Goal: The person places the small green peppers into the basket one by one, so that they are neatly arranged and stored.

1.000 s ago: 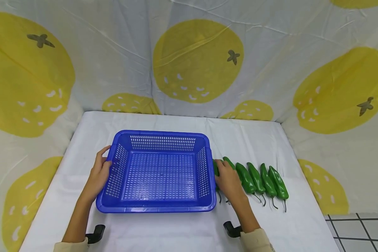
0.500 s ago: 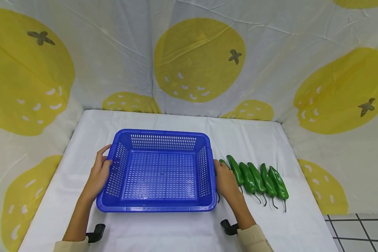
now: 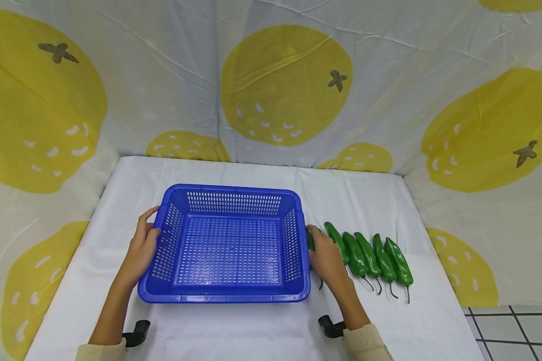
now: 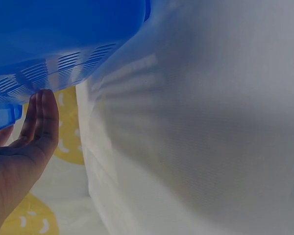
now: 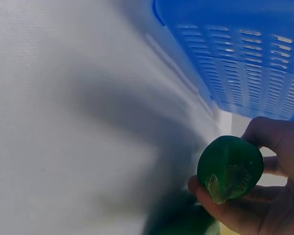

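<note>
A blue plastic basket [image 3: 230, 298] with slotted walls and nothing in it stands on the white-covered table. At its left side, my left hand [image 3: 143, 248] grips the rim, its fingers [image 4: 48, 117] reaching the outer wall below. Beside the right wall, my right hand [image 3: 328, 258] holds a green pepper [image 5: 230, 166] between thumb and fingers, stem end facing the wrist camera. In the head view this pepper is partly hidden by the hand. Several more green peppers [image 3: 371, 258] lie side by side to the right of that hand, stems pointing toward me.
A hanging white cloth with yellow fruit prints [image 3: 286, 85] encloses the table at the back and sides. The white tabletop [image 3: 235, 331] shows in front of the basket. Black curved pieces [image 3: 331, 327] sit at both wrists. Tiled floor [image 3: 517, 331] shows at the lower right.
The leftmost pepper of the row has shifted right toward the others. My right hand moved slightly left, then back right, with the held pepper. Left hand and basket stay put.
</note>
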`<move>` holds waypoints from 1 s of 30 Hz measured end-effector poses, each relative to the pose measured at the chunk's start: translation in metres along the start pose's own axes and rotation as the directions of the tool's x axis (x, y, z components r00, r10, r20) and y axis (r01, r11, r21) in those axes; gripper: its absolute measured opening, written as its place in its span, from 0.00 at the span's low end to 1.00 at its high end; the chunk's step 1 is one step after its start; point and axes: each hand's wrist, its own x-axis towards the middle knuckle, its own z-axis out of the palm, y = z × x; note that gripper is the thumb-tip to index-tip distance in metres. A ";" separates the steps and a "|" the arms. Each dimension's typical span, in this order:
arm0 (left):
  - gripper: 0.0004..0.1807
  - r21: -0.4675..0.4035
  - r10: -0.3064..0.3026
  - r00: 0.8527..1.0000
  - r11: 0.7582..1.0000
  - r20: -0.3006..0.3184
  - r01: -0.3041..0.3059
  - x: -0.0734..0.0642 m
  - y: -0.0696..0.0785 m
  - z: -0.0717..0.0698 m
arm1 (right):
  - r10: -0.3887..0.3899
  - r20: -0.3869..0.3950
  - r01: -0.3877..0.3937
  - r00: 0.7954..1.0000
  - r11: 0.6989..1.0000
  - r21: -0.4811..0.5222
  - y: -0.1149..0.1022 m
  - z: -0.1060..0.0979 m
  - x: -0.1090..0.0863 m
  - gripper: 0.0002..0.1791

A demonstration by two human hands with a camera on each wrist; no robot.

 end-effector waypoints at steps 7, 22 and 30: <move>0.30 0.015 0.014 1.000 1.000 -0.006 -0.014 0.000 0.000 0.000 | 0.038 -0.023 -0.038 0.999 0.999 0.016 -0.002 -0.016 0.005 0.30; 0.30 0.016 0.002 1.000 1.000 -0.009 -0.002 0.000 0.001 -0.001 | 0.045 -0.137 -0.028 0.990 0.992 0.125 -0.023 -0.049 0.027 0.30; 0.29 0.015 0.012 1.000 1.000 -0.012 -0.012 -0.002 0.000 0.001 | 0.006 -0.166 0.025 0.986 0.982 0.186 -0.044 -0.056 0.032 0.30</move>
